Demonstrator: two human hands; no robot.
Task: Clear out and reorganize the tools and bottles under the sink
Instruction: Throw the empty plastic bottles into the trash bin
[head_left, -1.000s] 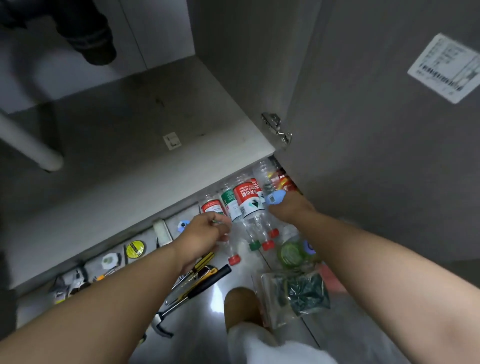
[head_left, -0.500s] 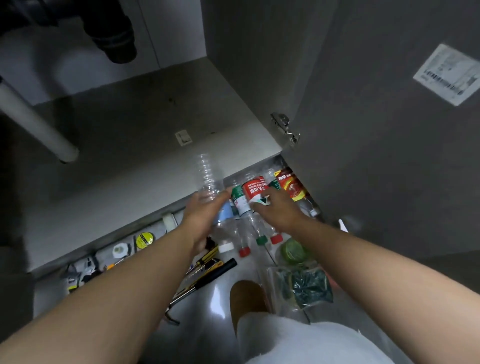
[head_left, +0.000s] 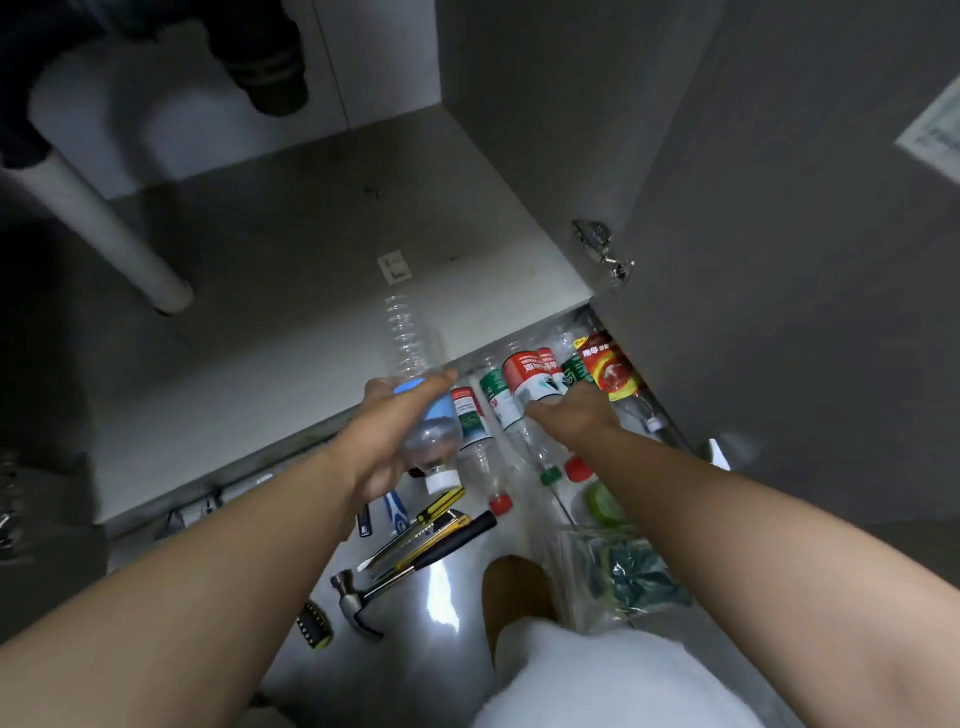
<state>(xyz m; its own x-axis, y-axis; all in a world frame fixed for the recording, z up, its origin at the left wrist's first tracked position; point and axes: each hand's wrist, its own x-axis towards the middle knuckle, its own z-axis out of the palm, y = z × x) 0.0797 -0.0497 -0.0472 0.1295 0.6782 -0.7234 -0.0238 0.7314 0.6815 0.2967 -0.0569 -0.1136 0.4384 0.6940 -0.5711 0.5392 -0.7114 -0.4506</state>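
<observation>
My left hand (head_left: 382, 441) grips a clear empty bottle (head_left: 415, 364) with a blue label and a white cap, held tilted with its base over the cabinet's front edge. My right hand (head_left: 571, 418) is curled over a red-labelled bottle (head_left: 524, 371) in a row of plastic bottles (head_left: 475, 415) lying on the floor before the cabinet. A hammer (head_left: 363, 597), utility knives (head_left: 423, 535) and a screwdriver (head_left: 395, 512) lie on the floor below my left hand.
The bare cabinet floor (head_left: 311, 249) lies ahead, with a white pipe (head_left: 104, 228) at left and a black drain trap (head_left: 270, 67) above. The open door (head_left: 779, 234) stands at right. A plastic bag (head_left: 618, 577) and a green roll (head_left: 602, 501) lie by my knee (head_left: 514, 587).
My left hand has lifted the blue-labelled bottle out of the row and raised it toward the cabinet. My right hand has shifted onto the red-labelled bottle.
</observation>
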